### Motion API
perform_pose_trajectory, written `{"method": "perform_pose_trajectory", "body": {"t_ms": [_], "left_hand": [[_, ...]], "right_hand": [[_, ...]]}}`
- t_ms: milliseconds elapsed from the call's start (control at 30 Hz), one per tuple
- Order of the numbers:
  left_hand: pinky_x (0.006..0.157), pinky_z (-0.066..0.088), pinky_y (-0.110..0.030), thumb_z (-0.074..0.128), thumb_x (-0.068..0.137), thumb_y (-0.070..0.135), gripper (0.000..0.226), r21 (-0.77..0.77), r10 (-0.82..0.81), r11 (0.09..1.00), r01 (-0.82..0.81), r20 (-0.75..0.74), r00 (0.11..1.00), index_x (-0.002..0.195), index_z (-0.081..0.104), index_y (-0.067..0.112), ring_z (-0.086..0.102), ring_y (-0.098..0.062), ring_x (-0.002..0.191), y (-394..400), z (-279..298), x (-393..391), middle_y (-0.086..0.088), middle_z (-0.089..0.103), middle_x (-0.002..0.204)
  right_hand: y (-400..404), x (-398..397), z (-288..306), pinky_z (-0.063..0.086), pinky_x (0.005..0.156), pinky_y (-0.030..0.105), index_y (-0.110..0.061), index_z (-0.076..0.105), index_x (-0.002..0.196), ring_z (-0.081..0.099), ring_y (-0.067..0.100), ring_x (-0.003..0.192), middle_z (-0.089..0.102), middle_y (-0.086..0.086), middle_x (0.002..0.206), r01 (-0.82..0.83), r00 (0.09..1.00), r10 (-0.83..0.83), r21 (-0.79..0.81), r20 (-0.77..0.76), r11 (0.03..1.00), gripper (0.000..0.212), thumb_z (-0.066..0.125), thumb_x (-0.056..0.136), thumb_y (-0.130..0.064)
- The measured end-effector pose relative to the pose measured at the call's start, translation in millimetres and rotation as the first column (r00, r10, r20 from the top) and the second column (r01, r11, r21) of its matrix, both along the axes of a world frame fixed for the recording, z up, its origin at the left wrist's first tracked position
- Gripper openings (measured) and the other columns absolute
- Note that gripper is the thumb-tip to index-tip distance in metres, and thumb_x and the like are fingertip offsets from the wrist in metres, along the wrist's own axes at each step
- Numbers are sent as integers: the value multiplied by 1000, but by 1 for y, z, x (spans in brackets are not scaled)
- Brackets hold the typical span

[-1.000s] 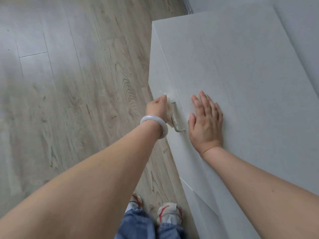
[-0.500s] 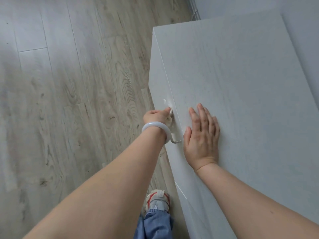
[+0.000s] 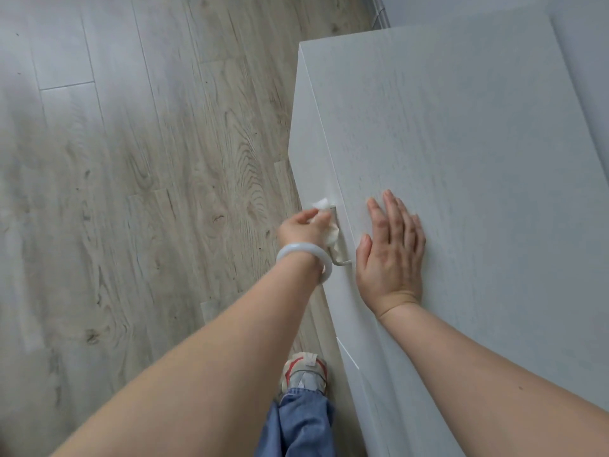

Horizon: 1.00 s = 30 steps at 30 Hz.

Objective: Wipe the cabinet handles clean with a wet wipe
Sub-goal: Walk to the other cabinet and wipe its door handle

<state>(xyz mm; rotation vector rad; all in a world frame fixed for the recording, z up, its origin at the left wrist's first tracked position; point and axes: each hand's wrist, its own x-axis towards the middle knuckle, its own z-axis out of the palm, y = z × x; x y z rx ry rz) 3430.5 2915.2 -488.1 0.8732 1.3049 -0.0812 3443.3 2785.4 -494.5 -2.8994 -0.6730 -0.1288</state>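
Pale wood floor (image 3: 131, 192), white cabinet (image 3: 461, 159) seen from above. Left hand (image 3: 304, 227), curled round the wipe (image 3: 324, 222), now back toward the far end of the handle (image 3: 341, 257) after sliding nearer a moment ago: seemingly another pass. Right hand (image 3: 390, 255) flat, fingers together, on top; handle's long axis along the front edge, pointing away.

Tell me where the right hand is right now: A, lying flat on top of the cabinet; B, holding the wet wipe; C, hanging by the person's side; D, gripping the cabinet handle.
A: the right hand lies flat, fingers straight, on the cabinet top, while the left hand holds the wet wipe at the handle.
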Motion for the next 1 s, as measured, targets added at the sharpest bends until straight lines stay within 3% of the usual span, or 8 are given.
{"method": "perform_pose_trajectory", "body": {"t_ms": [100, 300, 467, 567, 633, 800, 867, 1000], "left_hand": [[52, 49, -16, 71, 86, 11, 18, 24, -47, 999, 46, 41, 998, 104, 70, 11, 62, -10, 63, 18, 2, 16, 1, 67, 76], [96, 50, -33, 72, 85, 16, 20, -179, 78, 981, -74, 16, 997, 105, 67, 16, 68, -21, 97, -16, -5, -18, -8, 70, 103], [91, 52, -33, 75, 83, 19, 11, -199, 64, 978, -55, 35, 997, 85, 64, 16, 68, -20, 88, -15, -15, -19, -2, 69, 88], [95, 49, -33, 72, 83, 33, 27, -152, -6, 988, 17, 71, 997, 106, 66, 20, 62, -18, 99, 2, -16, 3, 3, 64, 103], [99, 45, -33, 79, 75, 34, 44, -225, 58, 974, -38, 85, 995, 115, 67, 18, 63, -17, 104, 2, -21, 3, 2, 67, 113], [106, 44, -41, 67, 87, 8, 32, -404, 309, 885, -232, 136, 941, 118, 57, 11, 64, -24, 109, -41, -24, -39, -8, 69, 104], [103, 47, -41, 68, 87, 7, 21, -357, 305, 903, -238, 144, 941, 105, 60, 12, 65, -26, 105, -42, -24, -42, -9, 69, 100], [95, 52, -39, 75, 80, 15, 11, -108, 14, 994, 3, 151, 988, 88, 72, 8, 68, -26, 88, -24, -29, -36, -12, 72, 93]], "right_hand": [[1, 0, 0, 20, 116, 46, -17, 40, 143, 29, 24, 141, 32, 8, 153, -10, 1000, 10, 4, 9, 1000, 57, 41, 86, -24], [-1, 0, 0, 20, 116, 46, -17, 40, 142, 29, 24, 141, 32, 7, 153, -6, 1000, 6, 0, 8, 1000, 57, 43, 86, -23], [0, 0, 0, 19, 116, 46, -17, 39, 143, 29, 23, 141, 31, 7, 154, -7, 1000, 7, 1, 5, 1000, 57, 43, 86, -23], [-1, -1, 0, 19, 116, 46, -17, 39, 143, 28, 23, 141, 31, 7, 154, -13, 1000, 13, -4, 4, 1000, 57, 42, 86, -23], [-1, -1, -1, 19, 116, 46, -18, 39, 143, 28, 23, 141, 30, 7, 154, -11, 1000, 11, -7, 4, 1000, 57, 42, 87, -24], [-2, -1, -1, 18, 117, 45, -18, 38, 144, 27, 23, 142, 30, 6, 154, -5, 1000, 5, -4, -7, 1000, 57, 41, 87, -24], [-2, -1, 0, 18, 117, 45, -19, 37, 144, 27, 23, 142, 29, 6, 155, -6, 1000, 6, -8, -12, 1000, 57, 41, 87, -24], [-2, -1, -1, 18, 116, 45, -19, 38, 144, 27, 23, 142, 29, 6, 155, -8, 1000, 8, -12, -8, 1000, 57, 42, 87, -24]]}}
